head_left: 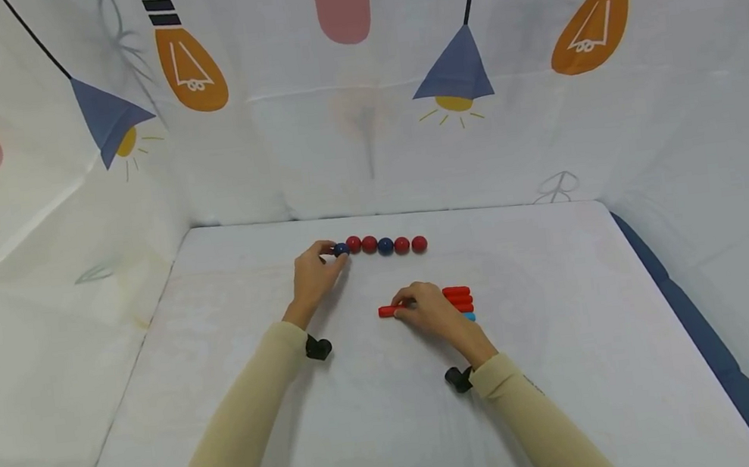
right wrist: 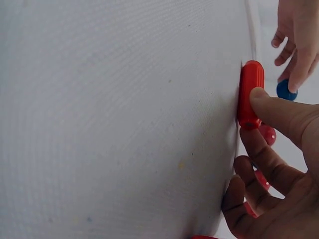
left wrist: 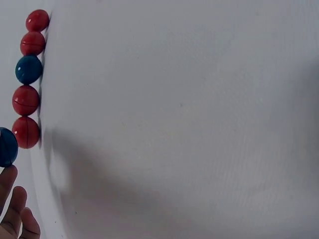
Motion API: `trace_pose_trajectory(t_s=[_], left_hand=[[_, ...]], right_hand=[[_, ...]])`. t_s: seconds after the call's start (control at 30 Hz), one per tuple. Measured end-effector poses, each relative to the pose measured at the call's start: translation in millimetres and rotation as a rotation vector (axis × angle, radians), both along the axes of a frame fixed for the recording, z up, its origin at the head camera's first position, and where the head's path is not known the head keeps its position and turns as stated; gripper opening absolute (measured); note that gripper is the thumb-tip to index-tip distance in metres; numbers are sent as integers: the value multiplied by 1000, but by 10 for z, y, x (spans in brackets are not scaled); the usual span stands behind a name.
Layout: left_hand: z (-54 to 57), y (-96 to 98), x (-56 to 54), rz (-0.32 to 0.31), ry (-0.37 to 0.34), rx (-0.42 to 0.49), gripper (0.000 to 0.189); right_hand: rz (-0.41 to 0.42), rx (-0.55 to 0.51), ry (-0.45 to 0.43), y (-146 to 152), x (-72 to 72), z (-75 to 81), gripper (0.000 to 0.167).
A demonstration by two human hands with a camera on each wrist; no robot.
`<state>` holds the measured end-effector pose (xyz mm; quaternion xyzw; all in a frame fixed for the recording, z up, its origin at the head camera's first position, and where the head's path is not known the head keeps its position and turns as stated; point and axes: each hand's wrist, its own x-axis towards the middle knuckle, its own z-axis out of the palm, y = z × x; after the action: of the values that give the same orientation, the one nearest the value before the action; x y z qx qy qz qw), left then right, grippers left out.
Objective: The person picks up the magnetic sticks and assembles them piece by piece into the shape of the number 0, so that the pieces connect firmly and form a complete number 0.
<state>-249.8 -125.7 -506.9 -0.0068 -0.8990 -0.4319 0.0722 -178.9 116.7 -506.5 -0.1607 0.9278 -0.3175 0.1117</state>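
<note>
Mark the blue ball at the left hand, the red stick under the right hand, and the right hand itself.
blue ball (head_left: 340, 250), head view, its visible top.
red stick (right wrist: 250, 93), right wrist view, mid-body.
right hand (head_left: 429, 310), head view, back of the hand.

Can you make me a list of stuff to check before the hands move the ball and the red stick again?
1. Left hand has its fingers on the dark blue round ball at the row's left end: ok.
2. Row of five more red and blue round balls lies in a straight line: ok.
3. Right hand pinches the red plastic cylinder stick at its end: ok.
4. Stack of red sticks beside the right hand lies tidy: ok.
5. Light blue stick is mostly hidden by the hand: cannot tell.
6. White cloth table is flat near both hands: ok.
</note>
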Motion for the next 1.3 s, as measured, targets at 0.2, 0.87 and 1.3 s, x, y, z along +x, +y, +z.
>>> trace_pose_trajectory(t_s=[0.2,0.87,1.3], left_hand=[[56,18,55,-7,22,33,40],[81,39,239,-14,74,94,39],[-12,151,466,-98,49,75,36]], right_hand=[[-1,5,4,-5,3,8,19],[-4,10,-16,-16,6,29,19],[22,-14,11,0,1,11,18]])
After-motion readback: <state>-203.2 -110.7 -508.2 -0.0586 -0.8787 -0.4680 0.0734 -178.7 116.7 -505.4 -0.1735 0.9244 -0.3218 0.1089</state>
